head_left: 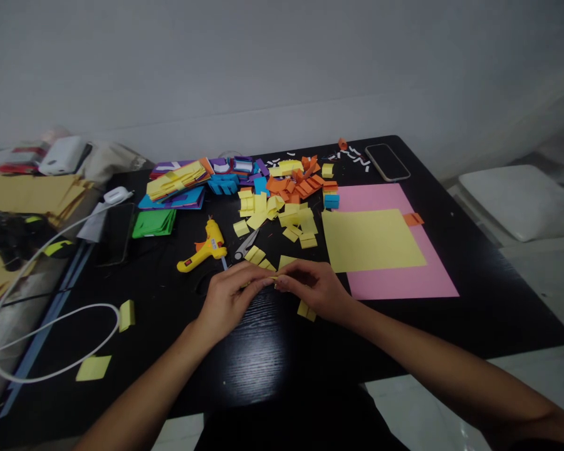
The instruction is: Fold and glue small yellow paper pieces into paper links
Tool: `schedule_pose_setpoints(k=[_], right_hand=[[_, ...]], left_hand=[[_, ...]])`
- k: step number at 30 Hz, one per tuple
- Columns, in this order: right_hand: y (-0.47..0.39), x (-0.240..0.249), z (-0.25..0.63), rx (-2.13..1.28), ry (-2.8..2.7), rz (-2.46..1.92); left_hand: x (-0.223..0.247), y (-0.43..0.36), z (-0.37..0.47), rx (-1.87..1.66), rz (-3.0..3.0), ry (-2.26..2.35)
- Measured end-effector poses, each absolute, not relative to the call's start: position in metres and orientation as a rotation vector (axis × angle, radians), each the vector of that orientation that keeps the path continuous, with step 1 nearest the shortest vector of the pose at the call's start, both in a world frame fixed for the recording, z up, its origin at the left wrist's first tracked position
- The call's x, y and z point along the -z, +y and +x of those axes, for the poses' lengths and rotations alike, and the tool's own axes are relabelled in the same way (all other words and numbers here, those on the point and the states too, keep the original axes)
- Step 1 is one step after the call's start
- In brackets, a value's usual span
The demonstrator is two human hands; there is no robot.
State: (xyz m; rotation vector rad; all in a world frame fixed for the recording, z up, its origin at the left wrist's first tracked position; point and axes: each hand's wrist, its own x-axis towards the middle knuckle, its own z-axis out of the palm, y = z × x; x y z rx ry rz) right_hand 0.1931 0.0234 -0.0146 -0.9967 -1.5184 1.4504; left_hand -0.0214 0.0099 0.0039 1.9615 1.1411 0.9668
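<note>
My left hand (235,291) and my right hand (316,289) meet low over the black table, fingertips closed on a small yellow paper piece (273,278) between them. Most of that piece is hidden by the fingers. Just beyond my hands lie several folded yellow paper pieces (259,257) and grey scissors (245,245). A yellow glue gun (209,246) rests beyond my left hand. One more yellow piece (307,311) is under the edge of my right hand. Orange folded pieces (298,185) are heaped farther back.
On the right, a yellow sheet (373,241) overlaps a pink sheet (404,283), with a phone (388,162) behind. Green papers (154,223), stacked coloured papers (178,181) and a looped white cable (59,374) are at left. A white stool (501,200) stands beyond the table.
</note>
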Motion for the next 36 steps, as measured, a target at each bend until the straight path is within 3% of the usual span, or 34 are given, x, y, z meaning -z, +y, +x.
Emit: schedule_pose_setpoints(k=[13,23,36], right_hand=[[0.024,0.021,0.191,-1.358,-1.408,-0.999],[0.022,0.023,0.188,-1.389,-1.346,-0.982],[0.021,0.020,0.187,-1.371,-1.413,-1.045]], left_hand=[[0.007,0.006,-0.012,-1.081,1.548,1.288],[0.000,0.004,-0.008,-0.878,1.691,1.273],[-0.001,0.002,-0.012,-0.875,1.885,1.307]])
